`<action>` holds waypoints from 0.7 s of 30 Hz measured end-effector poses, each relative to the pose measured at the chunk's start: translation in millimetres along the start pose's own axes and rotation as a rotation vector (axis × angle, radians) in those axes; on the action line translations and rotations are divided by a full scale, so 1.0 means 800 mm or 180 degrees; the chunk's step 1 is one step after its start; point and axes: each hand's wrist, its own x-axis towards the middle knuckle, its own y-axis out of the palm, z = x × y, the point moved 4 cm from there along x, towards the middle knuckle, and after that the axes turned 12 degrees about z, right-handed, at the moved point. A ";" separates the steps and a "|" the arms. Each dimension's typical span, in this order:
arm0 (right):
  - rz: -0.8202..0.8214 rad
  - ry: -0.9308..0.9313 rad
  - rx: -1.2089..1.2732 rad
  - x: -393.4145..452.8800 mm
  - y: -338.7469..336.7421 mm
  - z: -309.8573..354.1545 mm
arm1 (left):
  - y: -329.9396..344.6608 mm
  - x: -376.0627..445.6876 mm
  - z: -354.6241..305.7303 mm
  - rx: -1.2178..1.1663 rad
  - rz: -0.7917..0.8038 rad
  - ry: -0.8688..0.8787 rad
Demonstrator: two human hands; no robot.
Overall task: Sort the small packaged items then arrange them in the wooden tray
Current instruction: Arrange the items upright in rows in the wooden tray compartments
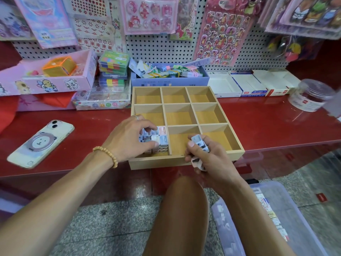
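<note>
A white-and-blue box point(253, 92) front reads "2B".

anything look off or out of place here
The wooden tray overhangs the red counter's front edge at its near side. The phone also lies close to that edge. Nothing looks spilled or damaged.

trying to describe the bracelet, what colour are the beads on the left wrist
Light tan, wood-like beads, seen in the head view, the only one, just behind the left hand.
</note>
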 end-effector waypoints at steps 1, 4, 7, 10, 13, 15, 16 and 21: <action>0.0029 -0.0051 -0.0104 0.003 0.002 0.000 | -0.004 -0.001 -0.004 -0.0193 -0.0131 0.0049; 0.0117 -0.0323 -0.0489 0.014 0.009 -0.002 | -0.014 -0.002 -0.027 -0.0942 -0.0255 0.0129; 0.0069 -0.0647 -0.1042 0.021 0.019 0.002 | -0.013 0.002 -0.051 -0.1382 0.0203 0.0089; 0.0050 -0.0911 -0.1474 0.023 0.029 0.007 | -0.005 0.002 -0.063 -0.1722 0.0508 -0.0009; -0.0044 -0.0852 -0.1642 0.025 0.030 0.007 | -0.003 0.003 -0.066 -0.1980 0.0447 -0.0056; -0.0142 -0.0657 -0.1598 0.024 0.026 0.005 | -0.006 0.003 -0.058 -0.2071 0.0345 -0.0107; -0.0186 -0.0490 -0.1390 0.023 0.024 0.003 | -0.008 0.003 -0.051 -0.1970 0.0249 -0.0137; -0.0281 0.0222 0.0221 0.023 0.012 -0.012 | -0.019 -0.007 -0.012 -0.1179 -0.0027 -0.0413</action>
